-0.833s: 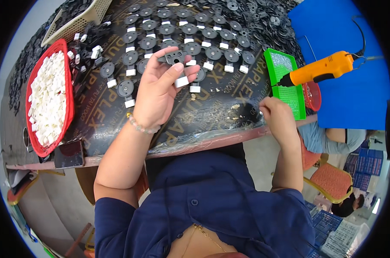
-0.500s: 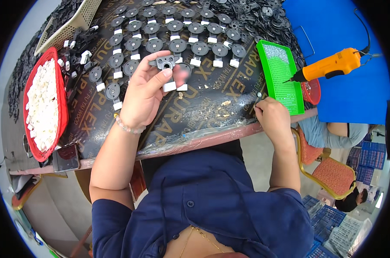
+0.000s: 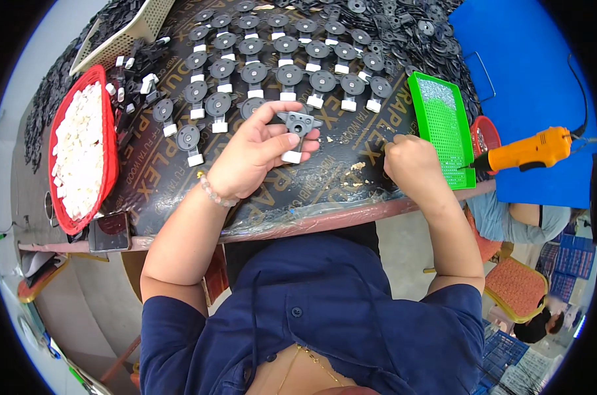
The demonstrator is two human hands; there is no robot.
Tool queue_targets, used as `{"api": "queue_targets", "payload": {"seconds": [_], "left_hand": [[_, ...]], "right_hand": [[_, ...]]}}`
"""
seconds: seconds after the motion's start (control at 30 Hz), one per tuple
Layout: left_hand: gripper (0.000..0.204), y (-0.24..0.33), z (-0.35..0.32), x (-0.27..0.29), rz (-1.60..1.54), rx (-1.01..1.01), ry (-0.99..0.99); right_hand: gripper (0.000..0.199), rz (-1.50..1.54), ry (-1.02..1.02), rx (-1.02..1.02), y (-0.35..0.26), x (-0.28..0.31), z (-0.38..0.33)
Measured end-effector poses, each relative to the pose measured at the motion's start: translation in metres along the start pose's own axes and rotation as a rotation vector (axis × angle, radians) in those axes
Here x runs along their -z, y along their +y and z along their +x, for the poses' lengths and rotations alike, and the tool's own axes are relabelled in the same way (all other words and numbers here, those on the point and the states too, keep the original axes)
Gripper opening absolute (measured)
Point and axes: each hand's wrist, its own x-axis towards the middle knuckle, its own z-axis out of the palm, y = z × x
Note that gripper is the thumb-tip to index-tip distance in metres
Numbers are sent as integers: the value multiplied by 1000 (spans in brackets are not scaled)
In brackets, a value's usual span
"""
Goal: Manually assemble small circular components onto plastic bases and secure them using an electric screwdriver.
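Head view: right hand [image 3: 414, 161] contents hidden.

Grey plastic part [image 3: 299, 125] in left hand [image 3: 254, 155]

Basket [image 3: 107, 164] at the table's [image 3: 298, 220] left edge, tray [image 3: 417, 89] and screwdriver [image 3: 529, 150] right, discs [image 3: 288, 74] behind.

Dark table [image 3: 298, 197] carries grey parts [image 3: 288, 74] — red basket [image 3: 107, 164], green tray [image 3: 443, 131], orange screwdriver [image 3: 529, 150].
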Motion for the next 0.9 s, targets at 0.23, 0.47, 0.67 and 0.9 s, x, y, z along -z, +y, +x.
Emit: {"api": "queue_targets", "payload": {"seconds": [0.23,0.47,0.67,0.9], "left_hand": [[46,-1,1,5,6,7,-21],[45,1,1,4,-10,14,-19],[44,-1,1,2,-6,24,-24],[47,-1,0,0,9,27,-26]], "right_hand": [[10,22,-131,-10,-1,4,19],[12,180,-112,12,10,1,13],[9,133,9,78,6,-2,11],[3,227,-1,100,7,7,26]]}}
